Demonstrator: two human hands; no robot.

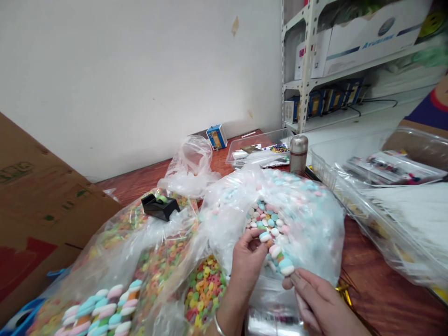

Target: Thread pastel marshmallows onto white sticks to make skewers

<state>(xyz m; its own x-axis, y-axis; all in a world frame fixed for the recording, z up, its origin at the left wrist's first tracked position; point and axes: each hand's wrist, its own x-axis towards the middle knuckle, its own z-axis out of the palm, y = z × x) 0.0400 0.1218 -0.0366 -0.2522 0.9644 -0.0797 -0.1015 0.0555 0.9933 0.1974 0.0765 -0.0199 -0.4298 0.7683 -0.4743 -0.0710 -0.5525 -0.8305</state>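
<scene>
Pastel candy row (276, 252) is slanting at the head view's 5 o'clock, the left hand (248, 254) pinching its upper end, the right hand (317, 296) pinching at its lower end, an open plastic bag (311, 228) lying toward 12 o'clock.

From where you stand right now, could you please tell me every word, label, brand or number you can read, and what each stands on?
"AYUS...": blue lettering on the white carton on the shelf; its last letters are too blurred to read.
Leaning cardboard box: faint print, unreadable.
Small white box beside the carton: pink label, too small.
Packets in the right-hand clear tray: print too small and blurred.
</scene>
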